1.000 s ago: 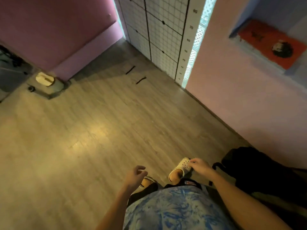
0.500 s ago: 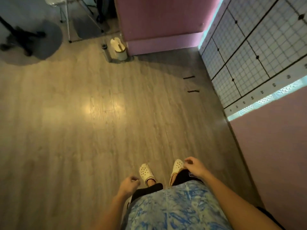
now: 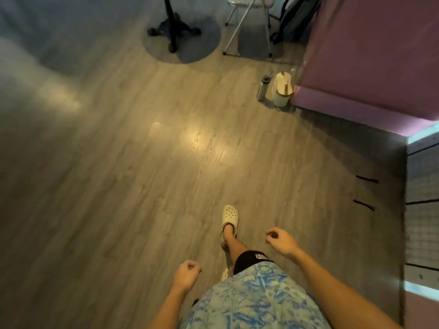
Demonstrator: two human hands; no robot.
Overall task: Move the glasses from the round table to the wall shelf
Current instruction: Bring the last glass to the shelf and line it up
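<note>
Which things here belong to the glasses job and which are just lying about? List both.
Job:
left hand, empty
right hand, empty
No glasses or shelf in view.

Lying about:
bottle
bin
chair
black stand, possibly the table's foot; cannot tell
floor marks

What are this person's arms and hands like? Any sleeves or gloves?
The left hand and right hand wear no gloves, watch or rings that show, and no sleeves reach the wrists. The shirt is blue-and-pale patterned; the clog is cream, perforated.
</note>
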